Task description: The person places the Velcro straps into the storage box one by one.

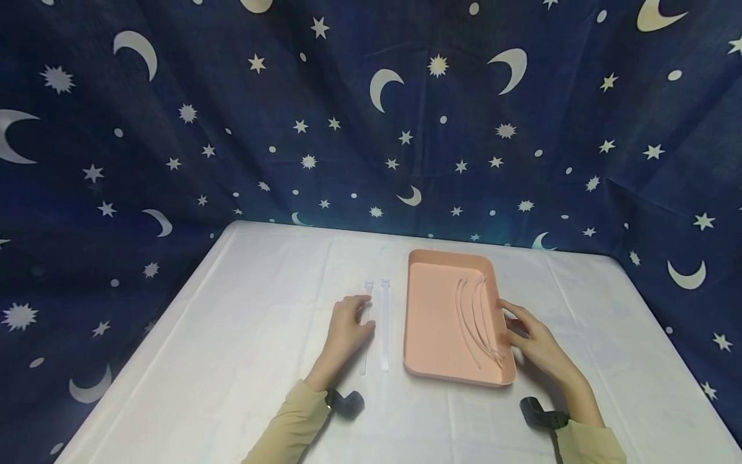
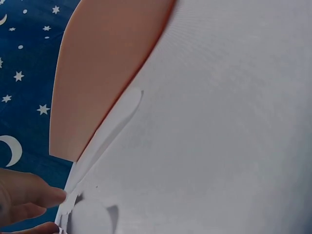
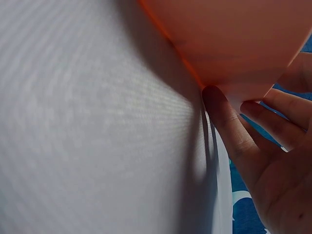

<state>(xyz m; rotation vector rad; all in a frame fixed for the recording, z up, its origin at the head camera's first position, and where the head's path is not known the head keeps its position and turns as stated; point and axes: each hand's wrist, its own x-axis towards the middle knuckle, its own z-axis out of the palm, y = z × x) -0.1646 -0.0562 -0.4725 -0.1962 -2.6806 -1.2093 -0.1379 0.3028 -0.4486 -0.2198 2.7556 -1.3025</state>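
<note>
Pink tray (image 1: 431, 316) touches the relaxed right hand (image 1: 540, 343), cable ties (image 1: 385, 328) lying near the relaxed left hand (image 1: 346, 327).

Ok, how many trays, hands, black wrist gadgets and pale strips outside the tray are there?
Tray: 1
Hands: 2 (left hand, right hand)
Black wrist gadgets: 2
Pale strips outside the tray: 2
Total: 7

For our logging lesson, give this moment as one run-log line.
left hand: at left loose strap | right hand: touching tray | curved strips: inside tray
</note>
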